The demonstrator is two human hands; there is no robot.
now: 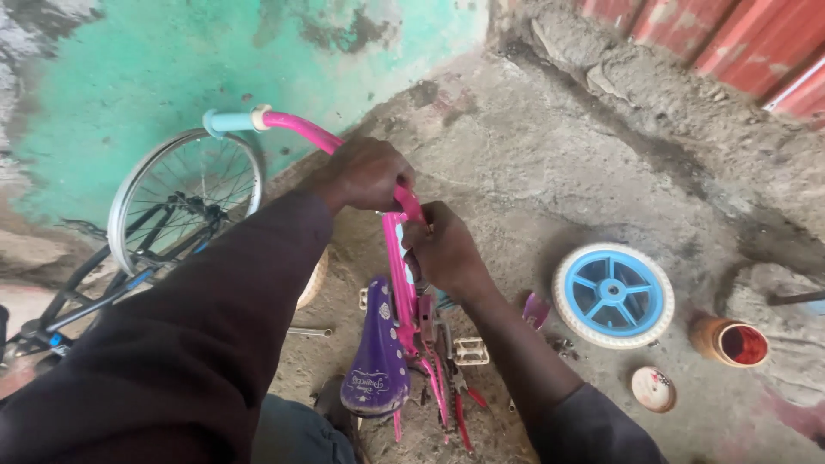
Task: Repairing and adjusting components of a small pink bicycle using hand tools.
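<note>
A small pink child's bicycle frame stands between my arms, with a purple saddle facing me. My left hand grips the pink handlebar, whose end carries a light blue grip. My right hand is closed around the stem just below the bar, fingers on a small part that I cannot make out. A white pedal and pink chain stays show low on the frame.
A loose white-tyred wheel with a blue hub lies on the dirt floor at right. Near it are an orange tin and a small round lid. A larger dark bicycle with a spoked wheel leans against the green wall.
</note>
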